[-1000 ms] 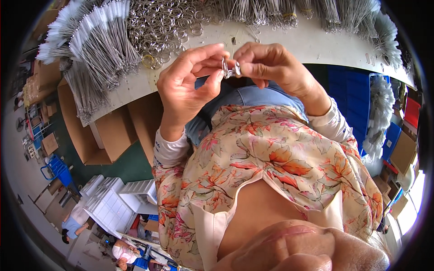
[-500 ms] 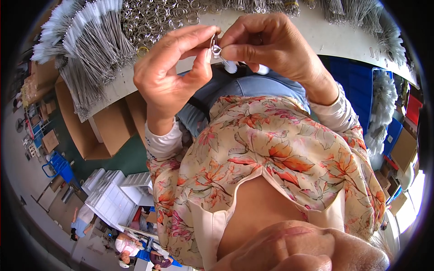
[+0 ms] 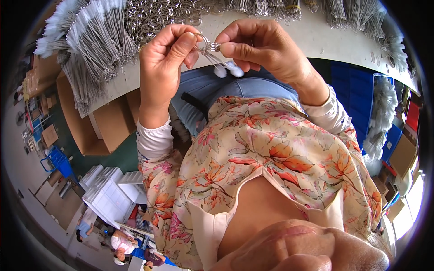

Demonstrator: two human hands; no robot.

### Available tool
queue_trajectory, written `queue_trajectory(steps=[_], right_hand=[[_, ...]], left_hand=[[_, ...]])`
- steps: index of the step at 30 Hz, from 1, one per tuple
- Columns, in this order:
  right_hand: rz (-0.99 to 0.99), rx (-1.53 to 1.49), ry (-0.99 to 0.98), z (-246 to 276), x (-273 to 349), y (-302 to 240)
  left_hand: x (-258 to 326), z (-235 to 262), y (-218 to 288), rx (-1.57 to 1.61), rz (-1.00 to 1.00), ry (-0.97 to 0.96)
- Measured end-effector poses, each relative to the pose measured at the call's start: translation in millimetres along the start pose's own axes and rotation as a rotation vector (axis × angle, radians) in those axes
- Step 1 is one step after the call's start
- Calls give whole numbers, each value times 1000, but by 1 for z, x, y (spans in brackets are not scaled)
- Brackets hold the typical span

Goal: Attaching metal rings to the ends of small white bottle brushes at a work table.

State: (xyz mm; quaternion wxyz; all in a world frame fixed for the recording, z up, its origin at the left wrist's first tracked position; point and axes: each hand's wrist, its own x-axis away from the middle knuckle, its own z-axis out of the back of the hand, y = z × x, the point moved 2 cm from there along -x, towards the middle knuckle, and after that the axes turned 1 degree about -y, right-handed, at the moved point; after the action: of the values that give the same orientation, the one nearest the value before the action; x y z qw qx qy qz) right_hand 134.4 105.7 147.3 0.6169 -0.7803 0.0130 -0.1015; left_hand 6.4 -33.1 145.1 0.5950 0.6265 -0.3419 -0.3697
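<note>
Above the near edge of the table, my left hand pinches a split metal ring between thumb and fingers. My right hand is closed, thumb against fingers, on the looped wire ends of several thin brushes at the ring's right side. Whether every loop is threaded on the ring cannot be made out. White bristle tips of these brushes hang below, between my hands and over my lap. My right fingers hide part of the wires.
Bundles of wire brushes lie on the table at left, and more bundles at the far right. A heap of metal rings sits behind my left hand. Below the edge stand a cardboard box and blue crates.
My left hand has turned more upright and shifted slightly left, drawing the ring out sideways. The ring and the hanging brush tips now show more plainly. My right hand has moved slightly down.
</note>
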Motion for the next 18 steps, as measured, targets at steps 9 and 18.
queue_trajectory(steps=[9, 18], right_hand=[[55, 36, -37, -7, -15, 1], [18, 130, -116, -32, -29, 11]], left_hand=[[17, 2, 21, -522, -79, 15], [41, 30, 9, -282, -37, 87]])
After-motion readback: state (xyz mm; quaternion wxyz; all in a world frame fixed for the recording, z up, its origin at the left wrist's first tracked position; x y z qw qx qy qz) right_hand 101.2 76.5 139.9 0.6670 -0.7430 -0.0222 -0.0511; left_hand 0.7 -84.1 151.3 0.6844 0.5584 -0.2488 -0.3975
